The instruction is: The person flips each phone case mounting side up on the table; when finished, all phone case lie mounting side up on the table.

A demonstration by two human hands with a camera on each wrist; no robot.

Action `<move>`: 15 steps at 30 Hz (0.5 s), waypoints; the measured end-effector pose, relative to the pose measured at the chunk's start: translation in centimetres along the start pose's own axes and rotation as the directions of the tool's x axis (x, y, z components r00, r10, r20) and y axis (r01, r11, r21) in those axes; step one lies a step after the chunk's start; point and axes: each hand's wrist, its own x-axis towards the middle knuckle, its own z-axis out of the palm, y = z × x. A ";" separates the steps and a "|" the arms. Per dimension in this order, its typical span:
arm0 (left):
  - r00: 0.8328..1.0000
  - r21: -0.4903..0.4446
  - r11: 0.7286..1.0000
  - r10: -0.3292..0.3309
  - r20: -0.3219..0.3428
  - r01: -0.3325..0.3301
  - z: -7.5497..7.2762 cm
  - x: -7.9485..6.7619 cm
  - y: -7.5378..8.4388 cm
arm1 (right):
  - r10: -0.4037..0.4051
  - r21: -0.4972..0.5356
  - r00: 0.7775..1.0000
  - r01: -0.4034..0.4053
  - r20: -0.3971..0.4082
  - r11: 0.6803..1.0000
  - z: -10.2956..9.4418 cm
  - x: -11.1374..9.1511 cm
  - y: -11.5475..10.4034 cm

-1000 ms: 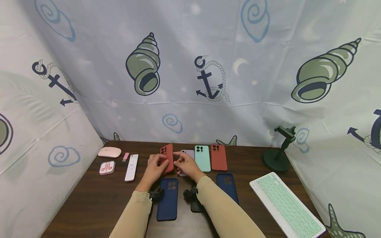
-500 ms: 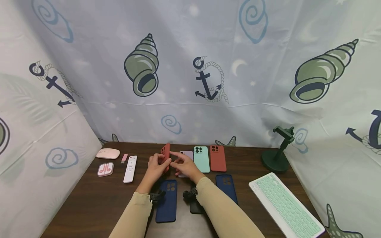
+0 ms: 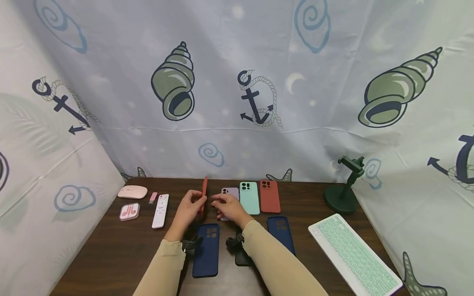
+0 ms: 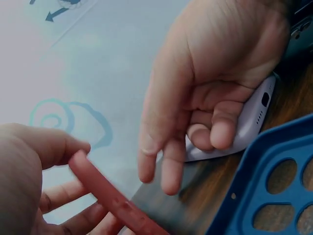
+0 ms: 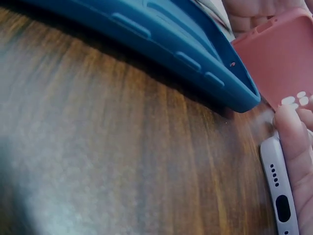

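My left hand point(image 3: 187, 209) pinches a red phone case point(image 3: 204, 191) between thumb and fingers, turned edge-on to the head view. In the left wrist view, the thumb lies on one long edge of the case point(image 4: 115, 196). My right hand point(image 3: 232, 210) hovers just right of it, holding nothing, with its fingers loosely bent and a gap to the case. Under the right hand lies a lilac phone case point(image 3: 231, 191), partly hidden; its end shows a port cutout and small holes in the right wrist view. A dark blue phone case point(image 3: 205, 257) lies nearer, between my forearms.
Right of the lilac case lie a mint case point(image 3: 249, 199) and another red case point(image 3: 270, 197). A second blue case point(image 3: 281, 232) and a black one point(image 3: 242, 258) are partly under the right arm. Keyboard point(image 3: 355, 255), green stand point(image 3: 344, 193), remote point(image 3: 160, 211) and mouse point(image 3: 132, 191) flank these.
The left hand has turned the red case from its camera-hole back to edge-on. My right fingers, earlier near or at its edge, have drawn away to the right.
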 end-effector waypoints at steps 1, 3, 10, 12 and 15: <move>1.000 0.004 1.000 -0.003 -0.010 0.003 -0.1 0.0 0.1 | 0.000 -0.012 1.000 0.000 0.000 1.000 0.0 0.0 -0.1; 1.000 0.013 1.000 -0.017 -0.026 0.017 -0.2 0.0 0.4 | 0.009 -0.029 1.000 -0.009 0.009 1.000 0.0 0.1 -0.2; 0.997 -0.003 0.999 -0.040 -0.070 0.040 -0.7 -0.1 0.8 | 0.030 -0.070 0.999 -0.029 0.021 0.997 -0.1 0.0 -0.4; 0.995 -0.007 0.999 -0.046 -0.084 0.046 -0.8 -0.1 0.8 | 0.027 -0.078 0.999 -0.025 0.025 0.997 -0.2 -0.1 -0.6; 0.993 0.015 0.997 -0.074 -0.090 0.075 -1.0 -0.2 0.7 | 0.030 -0.085 0.999 -0.027 0.030 0.996 -0.2 -0.1 -0.5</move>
